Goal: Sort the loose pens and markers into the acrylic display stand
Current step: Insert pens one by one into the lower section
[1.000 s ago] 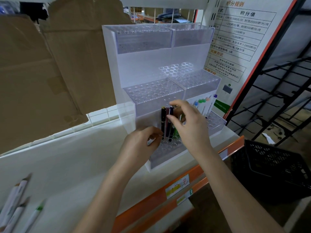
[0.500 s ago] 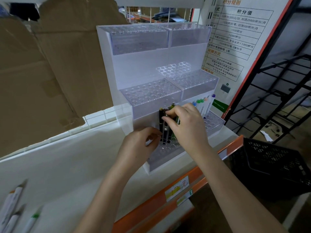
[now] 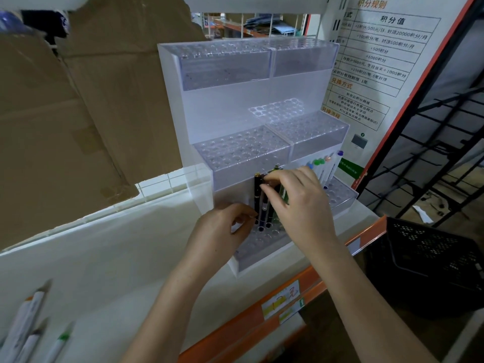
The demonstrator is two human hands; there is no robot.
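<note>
1. Head view: acrylic display stand on a white shelf; dark pens upright in its near tier
2. Right hand pinches those pens; left hand, fingers curled, touches the stand
3. Loose markers lie near left; black crate right

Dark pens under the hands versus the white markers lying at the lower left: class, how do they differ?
1. The dark pens stand upright; the white markers lie flat.
2. The dark pens sit in the acrylic stand; the white markers rest loose on the white surface.
3. The right hand touches the dark pens; nothing touches the white markers.
</note>
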